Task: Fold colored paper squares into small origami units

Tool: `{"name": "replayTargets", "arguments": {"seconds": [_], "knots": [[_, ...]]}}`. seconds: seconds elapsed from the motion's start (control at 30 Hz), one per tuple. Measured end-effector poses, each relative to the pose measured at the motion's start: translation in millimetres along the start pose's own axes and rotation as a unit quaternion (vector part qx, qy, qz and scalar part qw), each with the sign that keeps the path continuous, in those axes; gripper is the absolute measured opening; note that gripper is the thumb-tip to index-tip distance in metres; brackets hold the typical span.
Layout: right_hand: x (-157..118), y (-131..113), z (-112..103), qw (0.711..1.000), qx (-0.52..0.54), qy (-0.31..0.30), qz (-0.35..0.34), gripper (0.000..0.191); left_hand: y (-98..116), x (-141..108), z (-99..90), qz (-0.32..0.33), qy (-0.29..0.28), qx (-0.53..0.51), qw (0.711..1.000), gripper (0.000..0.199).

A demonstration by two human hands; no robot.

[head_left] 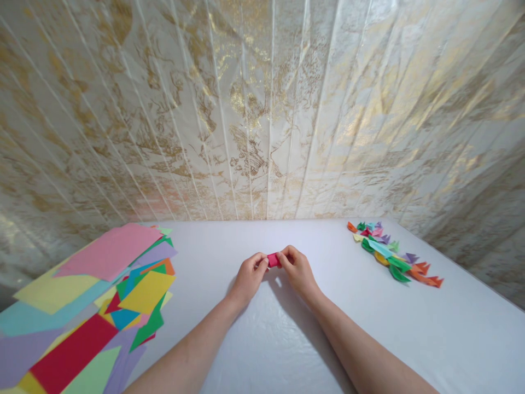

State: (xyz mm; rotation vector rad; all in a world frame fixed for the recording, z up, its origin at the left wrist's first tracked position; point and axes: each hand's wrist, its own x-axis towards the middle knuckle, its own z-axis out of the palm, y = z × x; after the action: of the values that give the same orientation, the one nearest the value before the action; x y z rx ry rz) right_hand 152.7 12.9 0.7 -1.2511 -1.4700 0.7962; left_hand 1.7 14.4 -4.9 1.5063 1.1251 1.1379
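A small folded piece of red paper (273,260) is held between my two hands, just above the white table (254,339). My left hand (250,274) pinches its left end between thumb and fingers. The right end is gripped the same way by my right hand (296,269). Both hands cast shadows on the tabletop, and the fingertips cover the ends of the red paper.
Loose coloured sheets, among them a pink sheet (112,250), a yellow sheet (147,291) and a red sheet (74,353), overlap on the left. Several small folded paper shapes (380,249) lie at the right. Behind the table hangs a white-and-gold patterned curtain (254,120).
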Motion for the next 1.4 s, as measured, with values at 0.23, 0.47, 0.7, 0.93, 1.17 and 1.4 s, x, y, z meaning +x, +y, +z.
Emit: {"name": "replayTargets", "arguments": {"seconds": [0.23,0.47,0.7,0.93,1.17,1.4], "knots": [[-0.2,0.1,0.6,1.000,0.004,0.000,-0.001,0.024,1.3,-0.8,1.2,0.009,-0.004,0.016,1.000,0.025],[-1.4,-4.0,0.7,1.000,-0.001,0.002,-0.002,0.025,0.8,-1.5,0.4,0.013,-0.001,0.032,0.999,0.027],[-1.8,-1.6,1.7,1.000,-0.002,0.013,-0.016,0.026,-2.9,-0.4,0.2,0.021,-0.007,0.052,0.998,0.029],[-1.3,-1.4,2.2,1.000,0.001,0.014,-0.013,0.026,-3.3,-0.4,0.3,0.023,-0.012,0.061,0.998,0.029],[-1.6,-2.9,1.9,1.000,0.003,0.009,-0.008,0.026,0.3,-2.6,0.3,0.023,-0.007,0.065,0.998,0.028],[-3.0,-3.2,3.2,0.998,0.069,0.000,0.000,0.021,-3.5,0.6,-0.7,0.035,0.034,0.075,0.996,0.028]]}}
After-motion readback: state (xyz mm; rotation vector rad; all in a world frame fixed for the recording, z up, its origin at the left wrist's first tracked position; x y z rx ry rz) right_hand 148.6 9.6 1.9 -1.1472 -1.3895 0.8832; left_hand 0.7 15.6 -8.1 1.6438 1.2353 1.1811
